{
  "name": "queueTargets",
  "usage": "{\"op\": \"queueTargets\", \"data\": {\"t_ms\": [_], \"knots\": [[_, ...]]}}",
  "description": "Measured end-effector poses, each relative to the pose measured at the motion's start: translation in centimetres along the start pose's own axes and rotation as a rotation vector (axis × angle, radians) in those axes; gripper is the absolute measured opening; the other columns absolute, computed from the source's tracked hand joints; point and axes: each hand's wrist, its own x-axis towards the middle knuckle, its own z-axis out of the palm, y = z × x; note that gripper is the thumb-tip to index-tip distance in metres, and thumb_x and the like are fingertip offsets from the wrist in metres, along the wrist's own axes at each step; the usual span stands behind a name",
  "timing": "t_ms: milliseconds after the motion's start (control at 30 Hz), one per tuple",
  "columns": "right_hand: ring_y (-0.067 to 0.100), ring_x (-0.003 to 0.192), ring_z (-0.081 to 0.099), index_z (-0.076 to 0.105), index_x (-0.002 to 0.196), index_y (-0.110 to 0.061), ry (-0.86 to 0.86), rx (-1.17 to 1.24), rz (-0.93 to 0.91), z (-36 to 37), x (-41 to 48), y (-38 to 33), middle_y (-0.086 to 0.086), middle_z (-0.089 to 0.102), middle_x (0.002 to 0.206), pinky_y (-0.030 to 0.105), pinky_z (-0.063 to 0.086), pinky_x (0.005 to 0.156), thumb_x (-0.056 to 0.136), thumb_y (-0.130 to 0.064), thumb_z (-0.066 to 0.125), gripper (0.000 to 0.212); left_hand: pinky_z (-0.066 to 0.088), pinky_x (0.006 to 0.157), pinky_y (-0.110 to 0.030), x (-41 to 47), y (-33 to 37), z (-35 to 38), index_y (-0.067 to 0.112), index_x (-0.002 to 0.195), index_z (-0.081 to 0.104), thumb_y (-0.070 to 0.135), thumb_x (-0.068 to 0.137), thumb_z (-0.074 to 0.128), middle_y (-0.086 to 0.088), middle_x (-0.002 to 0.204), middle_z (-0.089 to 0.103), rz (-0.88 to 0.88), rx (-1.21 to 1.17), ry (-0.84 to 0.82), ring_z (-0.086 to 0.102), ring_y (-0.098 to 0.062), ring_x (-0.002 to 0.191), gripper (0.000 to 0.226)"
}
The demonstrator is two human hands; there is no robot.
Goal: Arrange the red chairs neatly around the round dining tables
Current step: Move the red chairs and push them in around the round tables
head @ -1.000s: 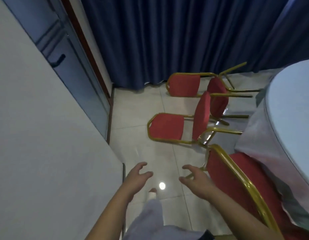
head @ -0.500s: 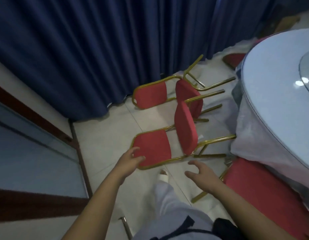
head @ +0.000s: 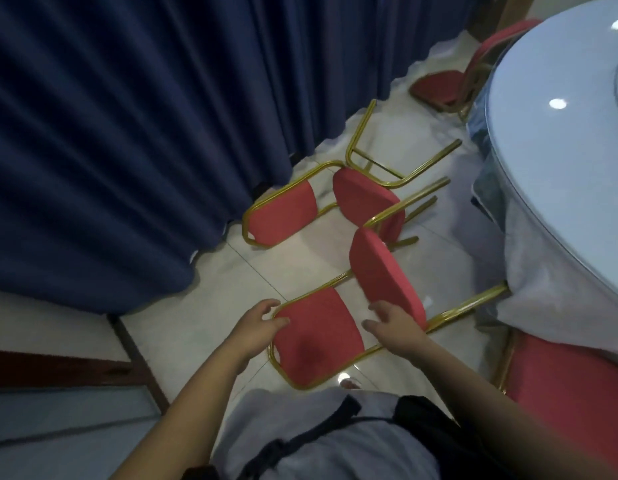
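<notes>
Two red chairs with gold frames lie tipped on their backs on the tiled floor. The nearer fallen chair (head: 314, 337) is right in front of me, its seat sticking up. My left hand (head: 255, 329) reaches the upper left corner of its backrest, fingers and thumb spread on either side of the gold frame without closing on it. My right hand (head: 396, 327) hovers open over the gap between backrest and seat. The second fallen chair (head: 283, 216) lies further off by the curtain. The round table (head: 560, 150), under a white cloth, fills the right side.
A dark blue curtain (head: 145, 133) hangs along the left and back. One red chair (head: 439, 88) stands upright at the table's far side, another (head: 570, 386) at the bottom right beside me. A wall with a dark skirting runs along the lower left.
I have stepped closer and the view has swung right. Both hands have moved forward from open floor to the nearer fallen chair's backrest.
</notes>
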Motion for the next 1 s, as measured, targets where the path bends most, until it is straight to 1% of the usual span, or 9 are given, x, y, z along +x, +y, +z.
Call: {"op": "queueTargets", "data": {"t_ms": [133,233,333,400,467,567,667,867,1000], "knots": [[0.019,0.101,0.062,0.055,0.134,-0.015,0.101,0.03,0.076,0.2,3.4,-1.4,0.008,0.054,0.136,0.027,0.05,0.079,0.09,-0.034,0.064,0.048,0.038,0.088,-0.028,6.7,1.9,-2.5,0.035,0.131,0.053,0.033,0.089,0.066,0.0,0.15,0.04,0.026,0.075,-0.113,0.047,-0.012,0.111,0.044],[0.024,0.11,0.061,0.06,0.129,-0.01,0.242,0.144,0.169,0.6,5.1,-2.0,0.007,0.062,0.127,0.032,0.048,0.092,0.088,-0.027,0.068,0.045,0.039,0.087,-0.03,12.9,3.3,-4.4,0.03,0.134,0.052,0.03,0.089,0.066,-0.003,0.151,0.039,0.036,0.173,-0.236,0.047,-0.013,0.11,0.047],[0.024,0.105,0.063,0.065,0.118,-0.011,0.402,0.278,0.329,2.5,5.6,-2.8,0.005,0.067,0.114,0.038,0.049,0.093,0.086,-0.024,0.069,0.034,0.042,0.087,-0.032,19.3,4.6,-6.2,0.026,0.137,0.05,0.029,0.089,0.065,-0.006,0.152,0.038,0.062,0.294,-0.342,0.05,-0.02,0.118,0.05],[0.022,0.098,0.061,0.065,0.112,-0.014,0.529,0.388,0.471,4.7,5.3,-4.3,0.002,0.065,0.106,0.035,0.047,0.088,0.086,-0.027,0.069,0.029,0.043,0.078,-0.029,23.2,5.4,-8.0,0.025,0.139,0.049,0.032,0.09,0.065,-0.004,0.151,0.039,0.096,0.389,-0.425,0.05,-0.018,0.112,0.051],[0.018,0.089,0.059,0.062,0.115,-0.017,0.616,0.534,0.636,7.7,4.7,-6.7,-0.001,0.061,0.099,0.032,0.045,0.084,0.087,-0.031,0.068,0.033,0.042,0.072,-0.026,26.5,6.2,-10.3,0.023,0.139,0.05,0.032,0.091,0.064,-0.004,0.145,0.045,0.131,0.486,-0.495,0.048,-0.017,0.106,0.05],[0.022,0.097,0.059,0.061,0.127,-0.014,0.727,0.714,0.794,12.3,4.0,-10.9,0.007,0.062,0.115,0.033,0.046,0.087,0.087,-0.03,0.068,0.044,0.04,0.084,-0.029,30.2,6.8,-13.7,0.018,0.134,0.054,0.027,0.091,0.064,-0.006,0.134,0.053,0.196,0.6,-0.573,0.049,-0.018,0.103,0.046],[0.024,0.105,0.058,0.059,0.131,-0.015,0.816,0.84,0.85,15.9,4.2,-14.9,0.011,0.06,0.126,0.034,0.045,0.091,0.087,-0.028,0.069,0.048,0.038,0.084,-0.027,33.0,7.7,-15.6,0.017,0.132,0.057,0.025,0.09,0.064,-0.002,0.122,0.055,0.249,0.69,-0.644,0.05,-0.017,0.101,0.044],[0.028,0.117,0.056,0.055,0.137,-0.015,0.838,0.96,0.941,22.6,5.5,-19.6,0.011,0.055,0.136,0.033,0.044,0.092,0.087,-0.029,0.067,0.053,0.039,0.087,-0.027,36.3,6.2,-17.8,0.013,0.132,0.058,0.022,0.089,0.064,-0.008,0.134,0.055,0.285,0.819,-0.689,0.051,-0.02,0.106,0.044],[0.029,0.118,0.056,0.052,0.139,-0.013,0.837,1.03,0.94,26.2,6.7,-20.4,0.011,0.055,0.136,0.033,0.042,0.09,0.087,-0.029,0.066,0.056,0.04,0.087,-0.03,36.4,3.4,-20.9,0.017,0.134,0.055,0.024,0.089,0.063,-0.006,0.133,0.053,0.253,0.966,-0.729,0.049,-0.02,0.105,0.046]]}}
